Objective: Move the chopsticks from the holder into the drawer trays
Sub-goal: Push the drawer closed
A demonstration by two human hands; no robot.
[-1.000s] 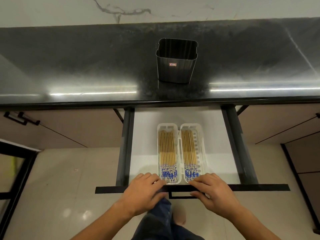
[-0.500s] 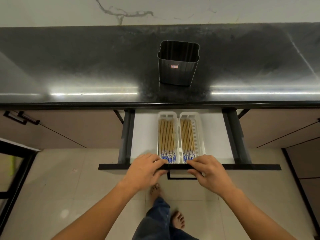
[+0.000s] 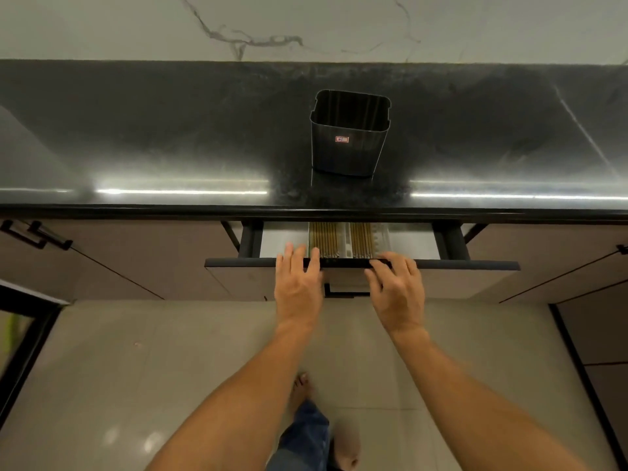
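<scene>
The dark metal holder stands upright on the black counter, and no chopsticks show in it. Below the counter edge the drawer is pushed most of the way in. Two white trays lie side by side inside it, and only a short stretch of their wooden chopsticks shows. My left hand lies flat on the drawer's front edge with its fingers spread. My right hand rests flat on the same edge, just right of the handle. Neither hand holds anything.
The black counter runs the full width, with a marble wall behind it. Closed cabinet fronts flank the drawer. A black-framed door stands at the left. My bare feet are on the tiled floor below.
Both hands have pushed the drawer inward under the counter. The blue-patterned chopstick ends and most of the trays have slid out of sight.
</scene>
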